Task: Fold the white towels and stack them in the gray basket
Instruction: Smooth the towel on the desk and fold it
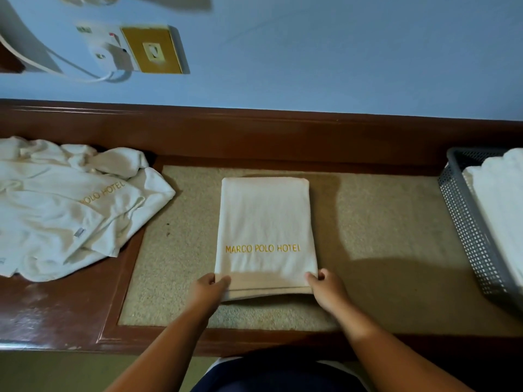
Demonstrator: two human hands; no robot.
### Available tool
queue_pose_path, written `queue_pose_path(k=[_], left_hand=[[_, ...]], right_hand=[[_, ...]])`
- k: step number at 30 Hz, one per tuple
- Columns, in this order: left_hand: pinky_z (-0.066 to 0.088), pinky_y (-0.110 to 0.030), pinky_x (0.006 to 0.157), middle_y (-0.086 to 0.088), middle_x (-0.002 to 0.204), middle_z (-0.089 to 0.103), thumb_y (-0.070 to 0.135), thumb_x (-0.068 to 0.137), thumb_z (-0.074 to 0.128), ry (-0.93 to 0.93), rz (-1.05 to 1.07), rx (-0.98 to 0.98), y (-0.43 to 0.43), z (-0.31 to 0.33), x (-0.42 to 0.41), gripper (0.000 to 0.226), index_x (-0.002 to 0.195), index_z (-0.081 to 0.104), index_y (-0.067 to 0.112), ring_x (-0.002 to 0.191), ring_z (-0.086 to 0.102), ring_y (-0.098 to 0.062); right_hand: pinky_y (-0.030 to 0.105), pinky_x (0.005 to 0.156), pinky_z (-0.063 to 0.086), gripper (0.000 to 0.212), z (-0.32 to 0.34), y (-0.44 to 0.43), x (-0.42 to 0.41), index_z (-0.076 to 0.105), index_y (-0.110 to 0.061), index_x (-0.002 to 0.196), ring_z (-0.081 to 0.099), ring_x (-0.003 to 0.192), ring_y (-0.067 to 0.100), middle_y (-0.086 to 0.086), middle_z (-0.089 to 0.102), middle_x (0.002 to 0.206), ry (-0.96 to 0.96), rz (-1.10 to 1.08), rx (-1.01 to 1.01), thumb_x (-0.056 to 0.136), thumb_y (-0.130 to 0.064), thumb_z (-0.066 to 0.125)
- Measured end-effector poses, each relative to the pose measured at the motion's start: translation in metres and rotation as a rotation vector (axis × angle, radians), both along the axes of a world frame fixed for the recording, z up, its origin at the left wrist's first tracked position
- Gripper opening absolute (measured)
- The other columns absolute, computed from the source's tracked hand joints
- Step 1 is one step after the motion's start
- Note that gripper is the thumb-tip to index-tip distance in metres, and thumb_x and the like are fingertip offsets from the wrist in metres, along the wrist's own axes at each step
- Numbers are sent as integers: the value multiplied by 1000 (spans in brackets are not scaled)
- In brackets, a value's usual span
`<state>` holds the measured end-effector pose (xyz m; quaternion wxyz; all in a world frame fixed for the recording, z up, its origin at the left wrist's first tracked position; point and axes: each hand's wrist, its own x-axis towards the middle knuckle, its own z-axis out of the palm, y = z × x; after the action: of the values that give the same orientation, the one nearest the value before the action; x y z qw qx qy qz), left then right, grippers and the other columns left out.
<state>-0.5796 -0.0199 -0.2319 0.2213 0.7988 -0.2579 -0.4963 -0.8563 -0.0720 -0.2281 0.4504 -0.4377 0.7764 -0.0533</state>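
Left: crumpled heap of white towels (pixel 70 210), unfolded. Centre, on the brown wooden table (pixel 56 312): your left hand (pixel 210 287) and right hand (pixel 328 287) pinch near corners of the folded white gold-lettered towel (pixel 266 219). Right: gray perforated plastic basket (pixel 467 230) already holds folded towels (pixel 503 193).

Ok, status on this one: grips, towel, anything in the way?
Left grip and right grip both pinch near corners of folded towel, resting on table. Gray basket at right, part filled. Nothing between them; crumpled towels lie left.
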Motion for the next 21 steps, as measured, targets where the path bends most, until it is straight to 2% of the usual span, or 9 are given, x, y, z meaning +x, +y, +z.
queue_pose_path(k=[2,4,7,10,14,18,20,21], left_hand=[[59,-46,79,-8,94,70,39,87,71,-58,-16,36,6,0,-1,28,95,68,12,86,68,-28],[57,-40,71,-8,102,64,39,85,76,-157,-2,40,7,2,-4,36,100,60,10,85,66,-25],[50,-30,59,-6,109,62,39,87,78,-42,92,45,-1,7,-10,50,116,51,9,85,63,-18],[46,-29,58,-6,98,67,37,95,68,23,27,54,-6,9,-11,40,117,64,4,83,62,-19],[39,-29,58,-5,84,66,30,95,68,126,79,-18,1,27,-8,25,102,69,6,72,57,-18],[49,-35,69,-11,89,74,29,91,71,246,34,29,28,38,5,21,98,73,9,79,65,-26],[57,-38,72,-8,86,76,23,91,72,201,-72,106,51,30,8,14,95,72,10,78,71,-25],[57,-37,73,-6,85,75,22,89,73,99,-149,149,61,24,8,12,92,69,10,77,70,-22]], right_hand=[[30,64,41,25,2,5,2,58,-14,97,59,80,20,5,68,98,48,-12,24,95,-38,62],[27,58,40,34,4,7,5,52,-18,105,59,81,17,0,64,101,56,-66,6,91,-44,67],[29,66,44,41,5,6,12,52,-17,111,61,89,20,2,63,105,-40,-56,66,89,-47,69],[29,68,46,39,5,6,14,64,-12,111,67,89,24,5,70,102,-132,-91,103,92,-46,66],[27,56,44,25,25,10,6,68,-17,101,63,67,19,4,71,84,-220,-134,42,92,-40,67],[27,55,45,22,49,33,-15,68,-20,101,61,64,15,4,71,84,-302,-82,156,91,-40,68],[26,58,49,23,45,52,-25,67,-18,105,64,70,14,2,70,89,-253,50,258,93,-38,66],[26,67,54,26,40,62,-28,65,-16,109,66,79,15,3,69,97,-171,129,278,93,-36,66]])
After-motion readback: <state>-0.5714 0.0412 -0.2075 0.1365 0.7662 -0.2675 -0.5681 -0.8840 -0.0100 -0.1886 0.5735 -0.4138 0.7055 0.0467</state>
